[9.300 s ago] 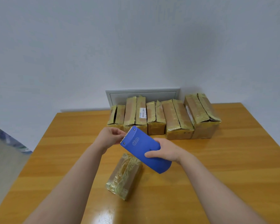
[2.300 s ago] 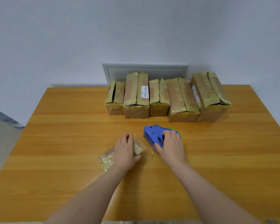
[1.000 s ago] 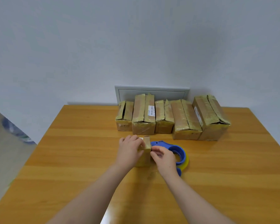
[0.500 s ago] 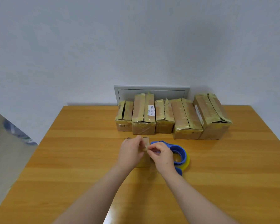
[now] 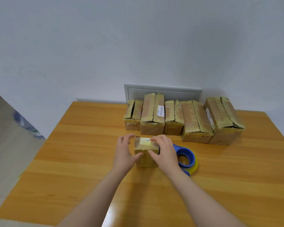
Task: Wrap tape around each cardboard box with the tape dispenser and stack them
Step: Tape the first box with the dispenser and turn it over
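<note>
Holding small box point(image 5: 145, 146), left hand point(image 5: 123, 153), right hand point(image 5: 165, 152)

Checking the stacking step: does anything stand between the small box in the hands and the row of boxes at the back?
Nothing visible does. The left hand and right hand hold the small box; only bare table shows between it and the row. The dispenser lies off to the right.

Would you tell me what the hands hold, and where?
The small taped box: left hand grips its left side, right hand its right side.
</note>
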